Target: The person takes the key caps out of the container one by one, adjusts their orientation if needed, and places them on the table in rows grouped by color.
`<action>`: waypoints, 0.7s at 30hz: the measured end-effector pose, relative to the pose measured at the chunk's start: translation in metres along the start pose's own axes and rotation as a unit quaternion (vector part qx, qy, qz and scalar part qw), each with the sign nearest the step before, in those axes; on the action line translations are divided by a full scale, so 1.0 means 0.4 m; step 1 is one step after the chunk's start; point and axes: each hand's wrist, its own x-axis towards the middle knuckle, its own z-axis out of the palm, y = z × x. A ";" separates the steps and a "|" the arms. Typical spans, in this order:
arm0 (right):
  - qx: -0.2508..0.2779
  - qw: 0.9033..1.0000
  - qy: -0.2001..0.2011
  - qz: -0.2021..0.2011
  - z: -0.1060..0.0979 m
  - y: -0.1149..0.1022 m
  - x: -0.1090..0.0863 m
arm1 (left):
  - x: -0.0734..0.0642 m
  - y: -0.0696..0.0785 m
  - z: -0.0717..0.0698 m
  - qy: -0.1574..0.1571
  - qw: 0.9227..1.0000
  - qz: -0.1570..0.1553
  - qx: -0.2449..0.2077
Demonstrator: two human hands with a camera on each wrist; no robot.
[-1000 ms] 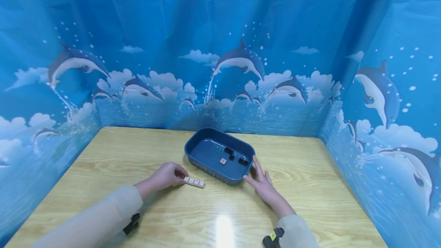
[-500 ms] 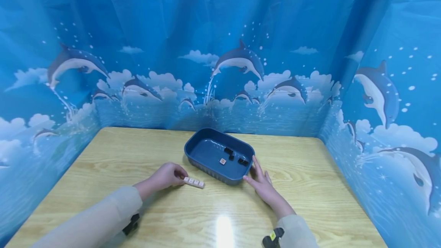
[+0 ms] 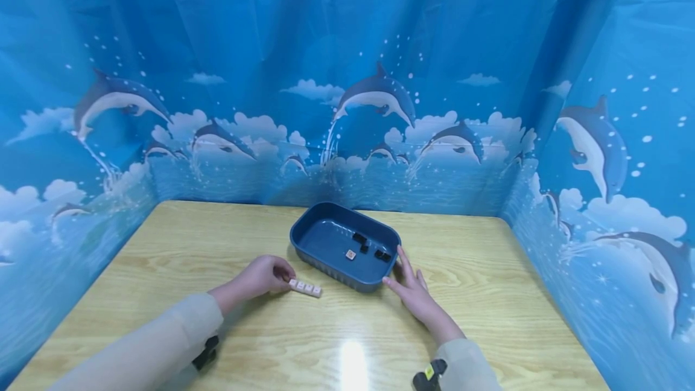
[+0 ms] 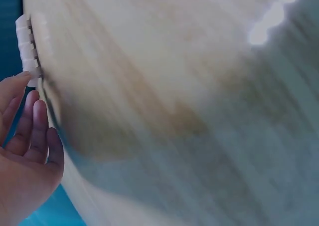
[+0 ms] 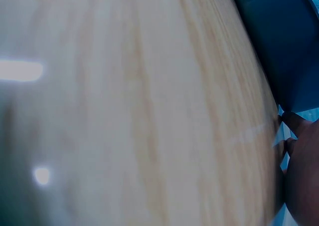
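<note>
A short straight row of white keycap-like blocks (image 3: 309,289) lies on the table in front of the blue tray (image 3: 320,262). My left hand (image 3: 260,276) pinches the row's left end between thumb and fingers. In the left wrist view the row of blocks (image 4: 25,44) extends beyond the fingertips, with dark gaps along its lower side. My right hand (image 3: 415,297) rests against the tray's near right corner, thumb and fingers spread and fairly straight. Inside the tray lie one loose white block (image 3: 350,254) and several small black pieces (image 3: 382,256).
The wooden table (image 3: 217,228) runs back to a blue dolphin-printed curtain (image 3: 260,77), which also hangs along both sides. A bright light reflection lies on the tabletop near the front. Black wrist devices (image 3: 429,377) sit at both sleeves.
</note>
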 end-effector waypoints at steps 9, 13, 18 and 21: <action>0.000 1.000 0.003 -0.011 0.001 0.002 0.001 | 0.021 0.047 -0.047 0.005 1.000 0.024 0.009; 0.004 1.000 -0.002 -0.008 0.000 0.003 0.003 | 0.037 0.086 -0.068 -0.003 1.000 0.018 0.007; 0.004 1.000 -0.003 -0.010 -0.001 0.001 0.001 | 0.061 0.133 -0.085 -0.014 0.999 0.039 0.021; 0.003 1.000 0.000 -0.010 -0.001 0.000 0.000 | 0.080 0.156 -0.086 -0.022 0.998 0.052 0.040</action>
